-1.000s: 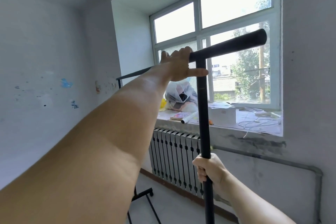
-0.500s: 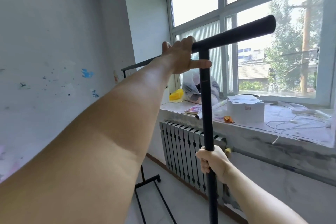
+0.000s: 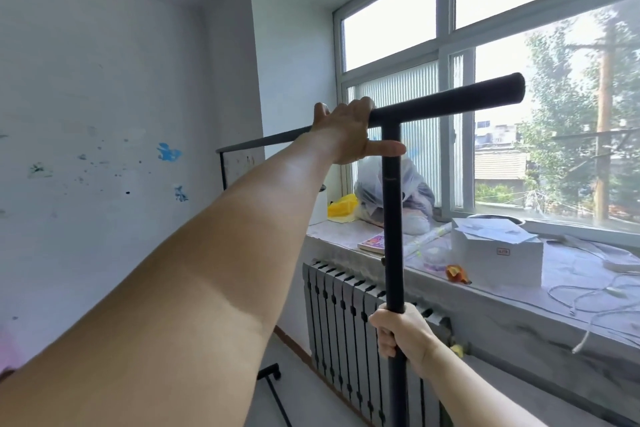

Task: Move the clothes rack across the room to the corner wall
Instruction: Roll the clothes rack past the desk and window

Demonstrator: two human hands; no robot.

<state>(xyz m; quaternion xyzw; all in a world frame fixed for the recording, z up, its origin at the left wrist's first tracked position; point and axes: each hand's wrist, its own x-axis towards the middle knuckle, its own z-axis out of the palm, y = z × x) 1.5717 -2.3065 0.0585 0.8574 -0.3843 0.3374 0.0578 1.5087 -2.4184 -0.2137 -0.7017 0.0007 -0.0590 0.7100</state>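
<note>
The clothes rack (image 3: 393,225) is a black metal frame with a top bar running from the far left to an open end at the upper right. My left hand (image 3: 346,130) is closed over the top bar just left of the near upright, thumb pointing right. My right hand (image 3: 401,333) grips the near upright lower down, in front of the radiator. The rack's far upright stands close to the white wall, and one wheeled foot (image 3: 273,371) shows on the floor below my left arm.
A dark radiator (image 3: 343,319) sits under a stone window sill (image 3: 519,308) close behind the rack. On the sill lie a white box (image 3: 498,260), a plastic bag (image 3: 412,191), a book and cables. The white paint-flecked wall (image 3: 104,156) meets the window recess at the corner.
The view has closed in on the window and corner; the sill and radiator appear larger and nearer. Both hands keep the same grips on the rack.
</note>
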